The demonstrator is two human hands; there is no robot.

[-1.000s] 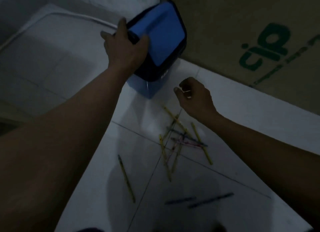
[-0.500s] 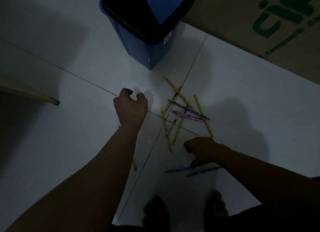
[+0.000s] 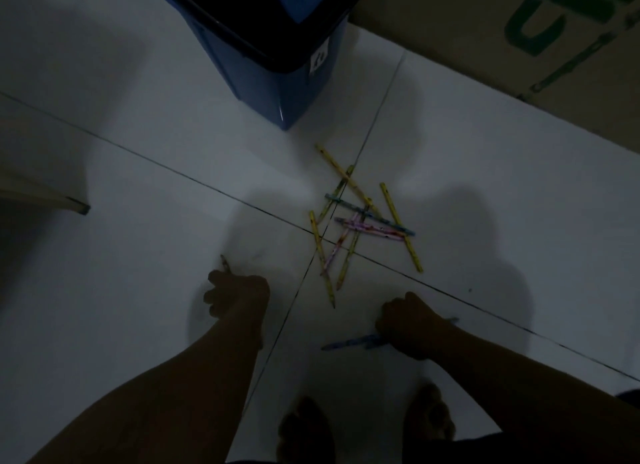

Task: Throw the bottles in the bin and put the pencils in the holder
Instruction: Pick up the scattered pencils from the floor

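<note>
A blue bin (image 3: pixel 277 82) with a dark swing lid stands on the white tiled floor at the top centre. Several pencils (image 3: pixel 360 221), yellow, pink and blue, lie crossed in a heap below it. My left hand (image 3: pixel 237 295) is closed around a single yellow pencil (image 3: pixel 225 264), whose tip sticks out above the knuckles. My right hand (image 3: pixel 410 321) presses down on blue pencils (image 3: pixel 349 343) lying on the floor, fingers curled over them. No bottle and no holder are in view.
A large cardboard box (image 3: pixel 502 40) with green print stands at the upper right, close behind the bin. A pale board edge (image 3: pixel 45 196) juts in from the left. My bare feet (image 3: pixel 306 429) are at the bottom of the view.
My left hand left the bin lid, dropped to the floor and closed on the lone yellow pencil. My right hand came down past the heap onto the blue pencils.
</note>
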